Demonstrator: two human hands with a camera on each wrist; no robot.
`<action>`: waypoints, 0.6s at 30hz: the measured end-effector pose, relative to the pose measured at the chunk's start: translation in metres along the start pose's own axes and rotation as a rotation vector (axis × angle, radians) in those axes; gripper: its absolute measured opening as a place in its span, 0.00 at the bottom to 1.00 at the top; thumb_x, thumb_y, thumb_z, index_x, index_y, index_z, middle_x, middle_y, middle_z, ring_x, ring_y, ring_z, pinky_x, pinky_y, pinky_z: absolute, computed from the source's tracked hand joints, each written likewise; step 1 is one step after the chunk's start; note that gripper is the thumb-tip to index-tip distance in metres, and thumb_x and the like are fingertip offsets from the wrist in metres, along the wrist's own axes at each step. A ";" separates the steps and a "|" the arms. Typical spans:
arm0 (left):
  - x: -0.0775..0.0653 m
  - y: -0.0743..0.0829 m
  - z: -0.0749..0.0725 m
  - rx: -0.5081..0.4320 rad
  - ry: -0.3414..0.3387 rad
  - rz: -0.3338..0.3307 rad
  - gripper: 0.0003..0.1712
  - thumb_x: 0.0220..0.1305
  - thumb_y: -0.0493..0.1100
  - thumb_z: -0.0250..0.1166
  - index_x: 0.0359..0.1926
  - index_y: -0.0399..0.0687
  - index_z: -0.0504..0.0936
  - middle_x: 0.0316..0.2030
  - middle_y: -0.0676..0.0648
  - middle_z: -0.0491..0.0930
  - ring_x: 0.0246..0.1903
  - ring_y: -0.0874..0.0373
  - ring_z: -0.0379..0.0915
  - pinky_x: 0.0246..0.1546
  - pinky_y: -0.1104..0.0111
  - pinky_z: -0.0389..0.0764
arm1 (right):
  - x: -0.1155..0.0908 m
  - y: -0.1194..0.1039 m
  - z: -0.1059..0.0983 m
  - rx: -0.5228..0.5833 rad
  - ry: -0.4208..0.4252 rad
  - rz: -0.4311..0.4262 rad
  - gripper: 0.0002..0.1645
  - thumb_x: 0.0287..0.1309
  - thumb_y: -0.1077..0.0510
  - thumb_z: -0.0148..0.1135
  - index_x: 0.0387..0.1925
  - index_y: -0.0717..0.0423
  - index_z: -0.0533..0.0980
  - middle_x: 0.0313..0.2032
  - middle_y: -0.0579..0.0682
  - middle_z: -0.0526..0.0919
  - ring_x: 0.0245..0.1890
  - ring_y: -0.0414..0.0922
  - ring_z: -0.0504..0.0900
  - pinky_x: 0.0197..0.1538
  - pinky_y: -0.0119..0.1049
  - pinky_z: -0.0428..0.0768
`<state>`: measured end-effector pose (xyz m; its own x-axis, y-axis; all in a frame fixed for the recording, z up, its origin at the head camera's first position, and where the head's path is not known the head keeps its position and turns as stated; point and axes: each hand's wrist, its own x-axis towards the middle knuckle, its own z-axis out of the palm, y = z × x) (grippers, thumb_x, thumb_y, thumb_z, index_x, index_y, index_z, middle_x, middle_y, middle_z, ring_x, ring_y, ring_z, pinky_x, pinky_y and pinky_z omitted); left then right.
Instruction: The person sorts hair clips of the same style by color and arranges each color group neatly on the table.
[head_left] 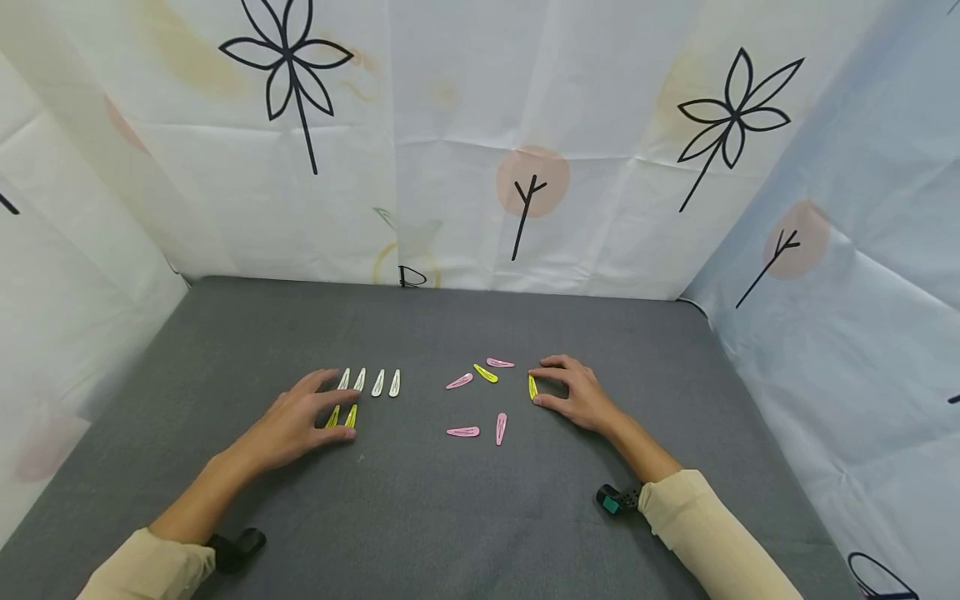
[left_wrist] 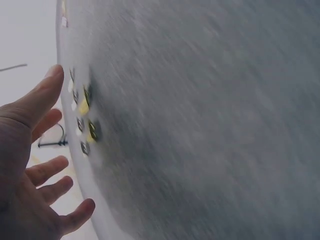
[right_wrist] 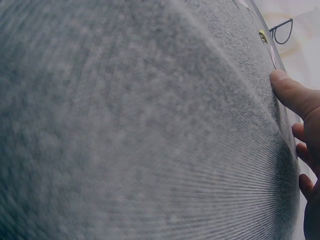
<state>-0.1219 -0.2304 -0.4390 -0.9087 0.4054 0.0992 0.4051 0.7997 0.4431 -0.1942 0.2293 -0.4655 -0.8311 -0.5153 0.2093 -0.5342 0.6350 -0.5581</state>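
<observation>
My left hand (head_left: 296,421) is spread over two yellow hair clips (head_left: 351,417) lying side by side, its thumb and forefinger apart around them. In the left wrist view its fingers (left_wrist: 47,172) are loosely extended, with nothing held. Just beyond, several white snap clips (head_left: 378,383) stand in a row, the leftmost near the fingers. On the right side, my right hand (head_left: 573,392) has thumb and forefinger at the two ends of another yellow hair clip (head_left: 532,387), pinching it lengthwise close to the table. The right wrist view shows the thumb (right_wrist: 290,90) near the cloth.
Between the hands lie several pink hair clips (head_left: 463,432) and one yellow clip (head_left: 486,373), scattered at different angles. Grey cloth covers the table (head_left: 420,517). White patterned curtains (head_left: 450,125) close off the back and both sides.
</observation>
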 end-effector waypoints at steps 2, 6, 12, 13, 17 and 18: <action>0.004 0.006 0.002 -0.008 0.030 0.019 0.32 0.56 0.56 0.74 0.60 0.48 0.82 0.66 0.33 0.67 0.65 0.35 0.62 0.53 0.33 0.66 | 0.000 0.000 0.000 0.002 0.002 -0.003 0.27 0.56 0.55 0.73 0.58 0.57 0.80 0.60 0.62 0.74 0.64 0.61 0.70 0.63 0.67 0.58; 0.017 0.021 0.012 -0.006 0.067 0.042 0.30 0.58 0.53 0.74 0.58 0.45 0.83 0.65 0.34 0.68 0.65 0.37 0.63 0.54 0.35 0.66 | 0.000 0.001 0.000 -0.003 0.002 -0.001 0.27 0.56 0.55 0.73 0.58 0.56 0.80 0.61 0.62 0.74 0.64 0.61 0.69 0.63 0.66 0.58; 0.047 0.048 0.032 0.023 0.129 0.091 0.26 0.61 0.51 0.72 0.55 0.40 0.84 0.63 0.33 0.70 0.67 0.37 0.61 0.56 0.34 0.66 | -0.001 0.001 -0.001 0.003 0.001 0.005 0.27 0.56 0.55 0.73 0.58 0.56 0.80 0.60 0.62 0.74 0.64 0.60 0.69 0.63 0.66 0.58; 0.052 0.054 0.035 0.035 0.138 0.099 0.26 0.60 0.51 0.72 0.54 0.39 0.84 0.63 0.33 0.71 0.67 0.37 0.61 0.56 0.33 0.66 | -0.001 0.001 -0.001 0.003 0.001 0.003 0.27 0.56 0.55 0.73 0.58 0.56 0.80 0.61 0.62 0.74 0.64 0.60 0.69 0.63 0.66 0.58; 0.072 0.074 0.047 0.064 0.146 0.098 0.25 0.59 0.52 0.73 0.51 0.39 0.86 0.62 0.34 0.72 0.67 0.38 0.62 0.53 0.37 0.70 | -0.001 0.001 -0.001 0.000 -0.001 0.000 0.27 0.57 0.55 0.73 0.58 0.56 0.80 0.61 0.62 0.74 0.64 0.61 0.69 0.63 0.66 0.57; 0.077 0.078 0.050 0.068 0.141 0.091 0.25 0.59 0.52 0.73 0.51 0.40 0.86 0.63 0.35 0.72 0.67 0.38 0.61 0.52 0.38 0.70 | -0.001 0.001 -0.001 -0.004 0.000 -0.001 0.27 0.57 0.55 0.73 0.58 0.56 0.80 0.61 0.61 0.74 0.64 0.61 0.69 0.63 0.66 0.58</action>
<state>-0.1552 -0.1143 -0.4416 -0.8712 0.4152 0.2619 0.4878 0.7926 0.3659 -0.1941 0.2305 -0.4656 -0.8304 -0.5162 0.2099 -0.5359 0.6364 -0.5548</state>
